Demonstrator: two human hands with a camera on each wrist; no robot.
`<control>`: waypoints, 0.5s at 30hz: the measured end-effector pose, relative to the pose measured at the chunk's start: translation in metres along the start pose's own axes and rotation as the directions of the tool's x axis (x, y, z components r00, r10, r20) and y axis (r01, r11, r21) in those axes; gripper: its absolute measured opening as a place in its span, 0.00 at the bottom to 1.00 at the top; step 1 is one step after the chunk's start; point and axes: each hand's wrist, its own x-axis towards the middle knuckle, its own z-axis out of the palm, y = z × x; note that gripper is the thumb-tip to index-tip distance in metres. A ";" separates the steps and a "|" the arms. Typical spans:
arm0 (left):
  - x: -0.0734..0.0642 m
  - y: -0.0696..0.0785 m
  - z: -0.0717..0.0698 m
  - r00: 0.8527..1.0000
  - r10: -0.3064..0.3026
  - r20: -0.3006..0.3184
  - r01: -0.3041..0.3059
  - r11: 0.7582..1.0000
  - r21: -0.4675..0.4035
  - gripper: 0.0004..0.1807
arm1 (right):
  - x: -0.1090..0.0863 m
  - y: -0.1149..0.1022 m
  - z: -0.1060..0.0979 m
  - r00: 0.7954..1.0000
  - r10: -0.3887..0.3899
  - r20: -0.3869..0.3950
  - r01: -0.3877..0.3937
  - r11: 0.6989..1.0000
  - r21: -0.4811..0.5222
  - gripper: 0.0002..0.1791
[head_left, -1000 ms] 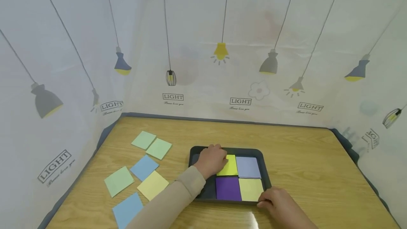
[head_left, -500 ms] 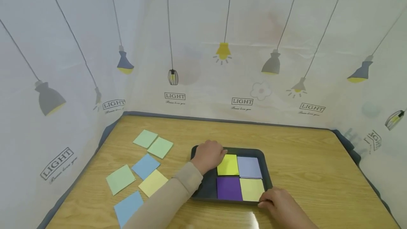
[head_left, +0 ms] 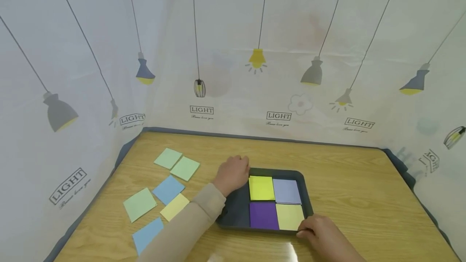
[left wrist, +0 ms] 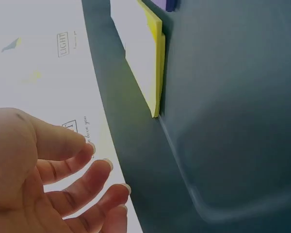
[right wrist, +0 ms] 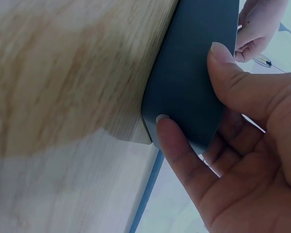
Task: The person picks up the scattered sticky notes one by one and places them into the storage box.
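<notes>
A dark tray [head_left: 238, 207] lies on the table, with square stacks of sticky notes filling its right part. The bright yellow stack [head_left: 261, 188] and lavender stack [head_left: 287, 191] form the far row; the purple stack [head_left: 263, 215] and pale yellow stack [head_left: 289, 216] form the near one. Over the tray's far left corner is my left hand [head_left: 232, 174]. In the left wrist view its fingers [left wrist: 77, 187] are loosely bent and hold nothing, apart from the yellow stack [left wrist: 143, 53]. My right hand [head_left: 316, 229] grips the tray's near right corner, thumb and fingers on its wall [right wrist: 189, 73].
Left of the tray, sticky notes lie on the tabletop [head_left: 356, 189]: two touching green ones [head_left: 185, 168], a blue one [head_left: 169, 189], another green one [head_left: 140, 204], a pale yellow one [head_left: 174, 206] and a second blue one [head_left: 148, 233]. A lamp-printed sheet [head_left: 233, 68] surrounds the table.
My left hand has moved off the bright yellow stack, leftwards and away to the tray's far left corner. The right hand keeps its grip on the tray. The view has shifted slightly.
</notes>
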 end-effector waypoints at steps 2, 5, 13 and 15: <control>0.000 -0.001 -0.002 1.000 -0.012 0.018 0.013 0.999 -0.030 0.10 | 0.000 -0.001 0.000 1.000 0.007 -0.001 -0.007 1.000 -0.003 0.03; -0.001 -0.003 -0.007 0.999 -0.031 0.042 0.034 0.996 -0.080 0.13 | 0.000 -0.001 0.000 1.000 0.013 0.003 -0.013 1.000 -0.003 0.03; -0.005 -0.019 -0.023 0.998 -0.057 0.025 0.061 0.985 -0.159 0.17 | -0.001 0.001 0.002 1.000 0.000 -0.023 0.000 1.000 -0.001 0.03; -0.006 -0.025 -0.025 0.997 -0.072 0.022 0.075 0.983 -0.165 0.15 | -0.001 0.001 0.002 0.999 -0.003 -0.032 0.003 1.000 -0.006 0.03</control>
